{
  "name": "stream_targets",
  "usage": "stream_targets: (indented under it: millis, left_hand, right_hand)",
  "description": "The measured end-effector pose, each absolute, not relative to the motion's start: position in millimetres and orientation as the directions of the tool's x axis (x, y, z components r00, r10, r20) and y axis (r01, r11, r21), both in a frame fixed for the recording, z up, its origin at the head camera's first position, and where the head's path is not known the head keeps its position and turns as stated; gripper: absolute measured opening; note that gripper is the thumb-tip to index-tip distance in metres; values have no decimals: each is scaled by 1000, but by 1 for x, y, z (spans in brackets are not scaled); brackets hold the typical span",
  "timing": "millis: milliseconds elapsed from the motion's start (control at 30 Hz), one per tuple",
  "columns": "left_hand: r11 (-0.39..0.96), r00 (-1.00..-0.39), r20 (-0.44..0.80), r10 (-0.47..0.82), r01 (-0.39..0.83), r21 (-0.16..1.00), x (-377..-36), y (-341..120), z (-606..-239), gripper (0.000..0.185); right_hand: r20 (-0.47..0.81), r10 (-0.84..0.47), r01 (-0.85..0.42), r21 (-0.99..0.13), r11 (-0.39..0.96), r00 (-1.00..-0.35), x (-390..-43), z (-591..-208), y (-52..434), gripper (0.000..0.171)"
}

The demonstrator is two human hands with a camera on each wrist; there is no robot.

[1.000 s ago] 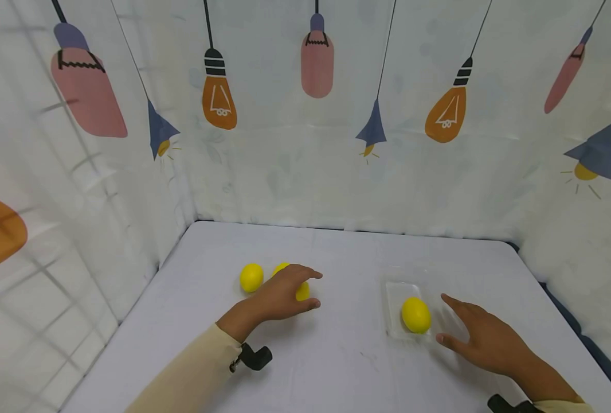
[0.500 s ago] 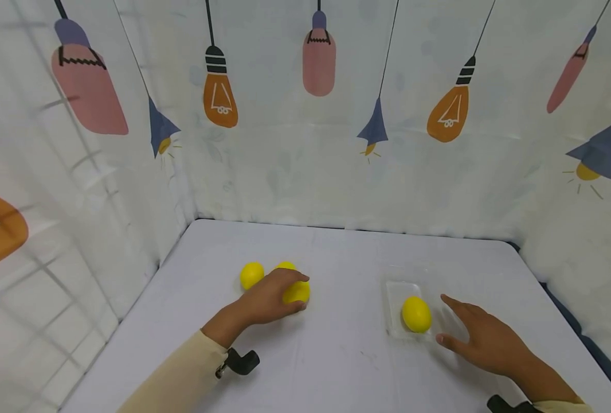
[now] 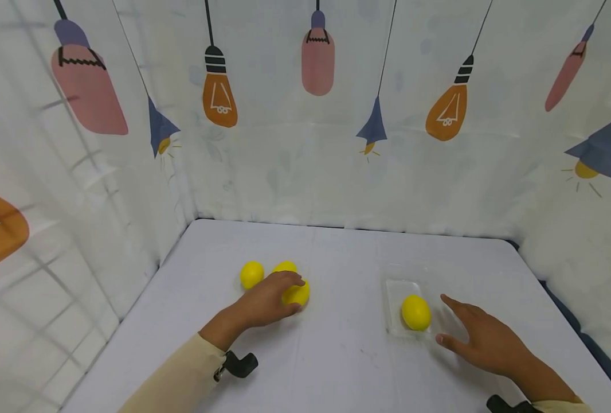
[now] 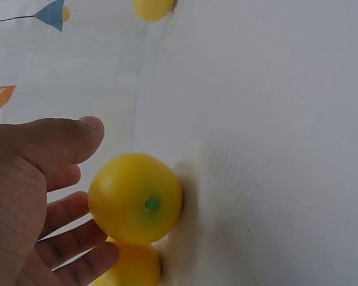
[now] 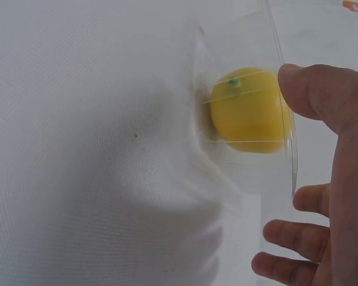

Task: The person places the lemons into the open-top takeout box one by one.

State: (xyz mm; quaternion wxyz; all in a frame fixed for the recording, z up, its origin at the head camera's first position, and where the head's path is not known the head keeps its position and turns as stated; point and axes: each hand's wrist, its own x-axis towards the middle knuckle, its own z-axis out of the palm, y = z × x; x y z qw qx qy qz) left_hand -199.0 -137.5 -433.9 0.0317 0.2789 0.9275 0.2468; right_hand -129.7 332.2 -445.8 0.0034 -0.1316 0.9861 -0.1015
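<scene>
Furthest to your left on the white table [image 3: 336, 367], a lone lemon [image 3: 251, 274] lies untouched, just beside the pair your left hand [image 3: 266, 298] is working at. Of that pair, the rear lemon [image 3: 285, 267] peeks out behind your fingers, and the front lemon [image 3: 296, 293] sits under your curled fingers and thumb; in the left wrist view your thumb arches over the top of it while your fingers wrap its far side, so you are grasping it as it sits on the cloth. The rear lemon touches it from behind in that same view.

Moving right across a bare stretch of table, a clear plastic tray [image 3: 395, 287] holds a fourth lemon [image 3: 416, 312], which lies toward the tray's near right part. Your right hand [image 3: 483, 341] rests just beside the tray's right edge, fingers spread and released, gripping nothing; the right wrist view shows your thumb close against the tray's transparent wall, though whether it actually touches is hard to tell.

Behind everything hangs a white curtain [image 3: 305, 143] printed with lightbulbs.
</scene>
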Motion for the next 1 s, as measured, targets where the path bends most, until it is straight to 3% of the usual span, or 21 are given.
stream_targets:
  millis: [1000]
  left_hand:
    - [713,-835,74,545,507,484,-201,-137,-451,54]
  right_hand:
    - [2,-244,-240,-186,953,-970,-132,-444,329,96]
